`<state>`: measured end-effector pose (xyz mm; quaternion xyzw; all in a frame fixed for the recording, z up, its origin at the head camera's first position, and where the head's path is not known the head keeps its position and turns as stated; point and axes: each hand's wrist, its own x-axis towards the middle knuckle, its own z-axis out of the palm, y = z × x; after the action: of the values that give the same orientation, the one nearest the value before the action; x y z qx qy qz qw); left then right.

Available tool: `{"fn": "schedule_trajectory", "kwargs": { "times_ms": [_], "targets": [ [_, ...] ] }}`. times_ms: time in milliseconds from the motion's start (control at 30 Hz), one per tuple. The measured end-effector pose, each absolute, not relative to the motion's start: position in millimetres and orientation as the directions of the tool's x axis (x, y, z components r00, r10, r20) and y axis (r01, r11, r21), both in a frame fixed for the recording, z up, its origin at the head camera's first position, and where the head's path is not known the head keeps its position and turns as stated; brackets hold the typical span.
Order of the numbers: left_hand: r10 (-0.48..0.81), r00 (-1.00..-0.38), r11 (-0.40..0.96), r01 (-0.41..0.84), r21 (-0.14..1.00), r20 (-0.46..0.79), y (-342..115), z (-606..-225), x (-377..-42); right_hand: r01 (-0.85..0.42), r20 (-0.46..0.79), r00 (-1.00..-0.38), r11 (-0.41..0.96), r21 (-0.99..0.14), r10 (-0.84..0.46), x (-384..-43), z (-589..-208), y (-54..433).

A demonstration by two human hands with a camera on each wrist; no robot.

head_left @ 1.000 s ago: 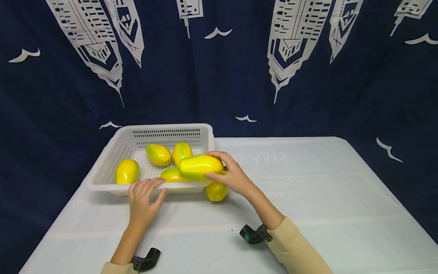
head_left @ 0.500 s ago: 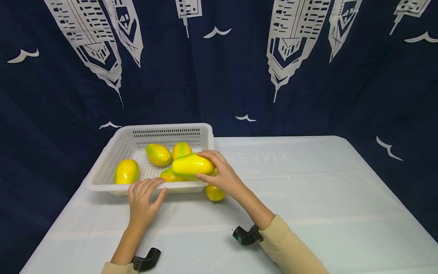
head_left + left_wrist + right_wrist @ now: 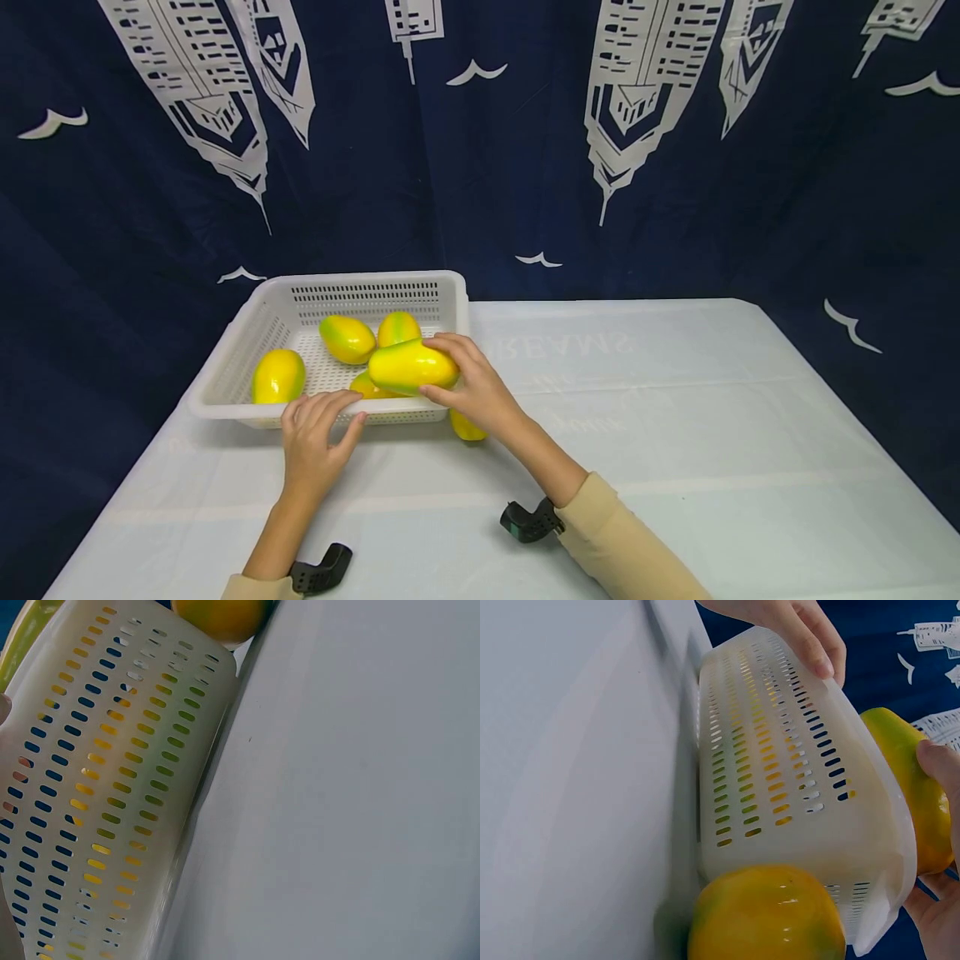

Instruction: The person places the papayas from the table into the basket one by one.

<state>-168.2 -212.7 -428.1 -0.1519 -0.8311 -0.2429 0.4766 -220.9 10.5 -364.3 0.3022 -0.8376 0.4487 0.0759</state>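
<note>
My right hand (image 3: pixel 483 392) holds a long yellow-green mango (image 3: pixel 408 367) by its right end, over the front right part of a white perforated plastic basket (image 3: pixel 240 411). In the right wrist view this mango (image 3: pixel 911 787) is just past the basket's rim, thumb on its side. My left hand (image 3: pixel 315 446) grips the basket's front rim, fingers hooked over it and thumb outside. Inside lie several more mangoes, one at the left (image 3: pixel 278 377), two toward the back and one partly hidden under the held one. Another mango (image 3: pixel 467 426) rests outside by the front right corner, partly behind my right hand.
A white-covered table (image 3: pixel 675 433) stretches to the right of the basket and in front of it. Behind hangs a dark blue cloth (image 3: pixel 480 183) with white building and bird prints. Each wrist wears a black camera mount (image 3: pixel 321 570).
My right hand has moved left with the mango, carrying it from the basket's right corner farther over the inside. The left hand and basket have stayed put.
</note>
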Motion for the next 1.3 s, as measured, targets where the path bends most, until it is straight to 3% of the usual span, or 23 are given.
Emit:
{"fn": "schedule_trajectory", "kwargs": {
  "times_ms": [633, 1300],
  "targets": [
    [0.026, -0.499, 0.844, 0.475, 0.249, 0.866, -213, -428, -168, -0.670, 0.452, -0.741, 0.496, -0.553, -0.497, -218, -376, 10],
    [0.018, -0.506, 0.840, 0.476, 0.262, 0.862, -213, -429, -168, -0.645, 0.481, -0.763, 0.484, -0.591, -0.431, -211, -381, 25]
  ]
}}
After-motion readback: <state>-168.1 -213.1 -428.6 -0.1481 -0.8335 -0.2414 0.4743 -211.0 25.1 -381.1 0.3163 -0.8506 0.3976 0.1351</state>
